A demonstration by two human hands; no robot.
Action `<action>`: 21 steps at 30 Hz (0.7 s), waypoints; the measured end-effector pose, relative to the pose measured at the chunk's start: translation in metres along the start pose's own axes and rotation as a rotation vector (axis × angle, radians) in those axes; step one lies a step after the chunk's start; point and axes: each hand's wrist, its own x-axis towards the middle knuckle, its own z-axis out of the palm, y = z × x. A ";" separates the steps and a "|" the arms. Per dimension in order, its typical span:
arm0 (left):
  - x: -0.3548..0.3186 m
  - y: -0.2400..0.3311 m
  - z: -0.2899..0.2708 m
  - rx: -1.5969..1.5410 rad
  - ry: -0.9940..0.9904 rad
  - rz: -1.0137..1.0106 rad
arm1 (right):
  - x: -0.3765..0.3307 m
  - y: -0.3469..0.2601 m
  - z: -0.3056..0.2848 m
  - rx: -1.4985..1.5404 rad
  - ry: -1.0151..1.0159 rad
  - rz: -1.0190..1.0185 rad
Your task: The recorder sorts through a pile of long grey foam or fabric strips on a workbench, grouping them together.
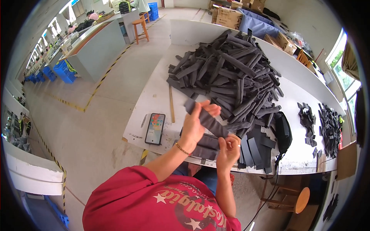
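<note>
A dark grey fabric strip [210,122] is stretched slantwise between my two hands, above the table's near edge. My left hand [196,121] grips its upper left end, thumb on top and the other fingers behind. At the lower right end, my right hand [229,149] pinches the strip between thumb and fingers. Below it lie more dark folded strips [205,153], partly covered by my hands. A large heap of dark fabric tubes [235,73] rises just beyond. Flat dark grey strips [254,150] lie fanned out to the right of my right hand.
On the white table [148,102] lie a smartphone [155,129] and a wooden ruler [172,104], left of the heap. A black pouch-like object [283,133] with a cable stands at the right. Smaller dark piles [330,131] lie farther right. A wooden stool [301,200] stands below.
</note>
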 end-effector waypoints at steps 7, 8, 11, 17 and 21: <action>-0.004 0.005 0.006 0.048 -0.117 -0.042 | 0.005 -0.022 -0.018 0.349 -0.023 0.243; -0.005 0.006 0.006 0.068 -0.166 -0.025 | 0.012 -0.031 -0.015 0.389 -0.060 0.356; -0.007 0.005 -0.001 0.039 -0.162 -0.070 | 0.012 -0.012 -0.014 0.460 -0.107 0.372; -0.008 0.017 -0.016 -0.015 -0.040 -0.125 | 0.006 -0.016 -0.009 -0.182 0.028 -0.191; -0.013 0.042 -0.034 0.469 0.084 -0.049 | 0.028 -0.018 -0.026 -0.007 -0.066 0.096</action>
